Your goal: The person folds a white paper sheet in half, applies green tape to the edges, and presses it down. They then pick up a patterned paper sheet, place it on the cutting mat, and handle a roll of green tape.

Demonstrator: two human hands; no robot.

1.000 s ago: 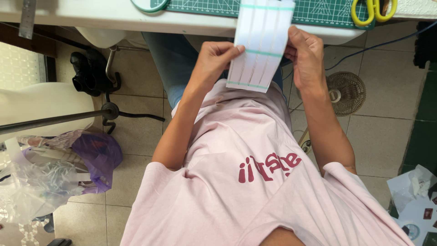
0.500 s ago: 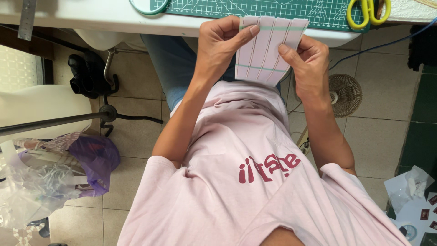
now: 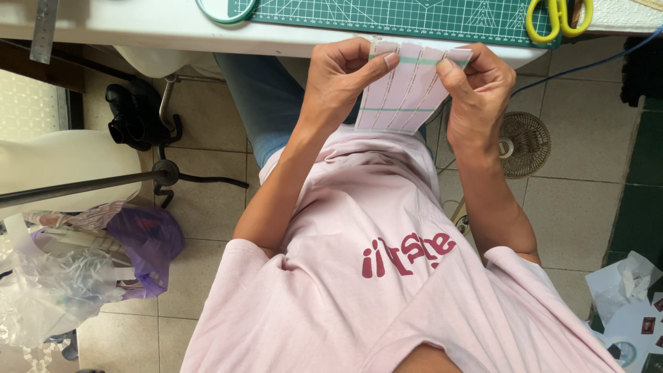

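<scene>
While the person sits at the edge of a white worktop, both hands hold a folded sheet of paper up in front of the chest, just below the worktop's rim. This paper is pale pink with thin green lines across it and is creased into upright pleats. On one side, the left hand has its fingers curled and pressed together, pinching the top left corner of the paper between thumb and forefinger. Opposite it, the right hand pinches the top right corner the same way, its other fingers folded in behind the sheet. Above the hands, a green cutting mat lies on the worktop, with yellow-handled scissors at its right end and a round green-rimmed object at its left. A metal ruler lies farther left. Down on the tiled floor stand a small fan near the right forearm and a purple plastic bag well off to the left.
</scene>
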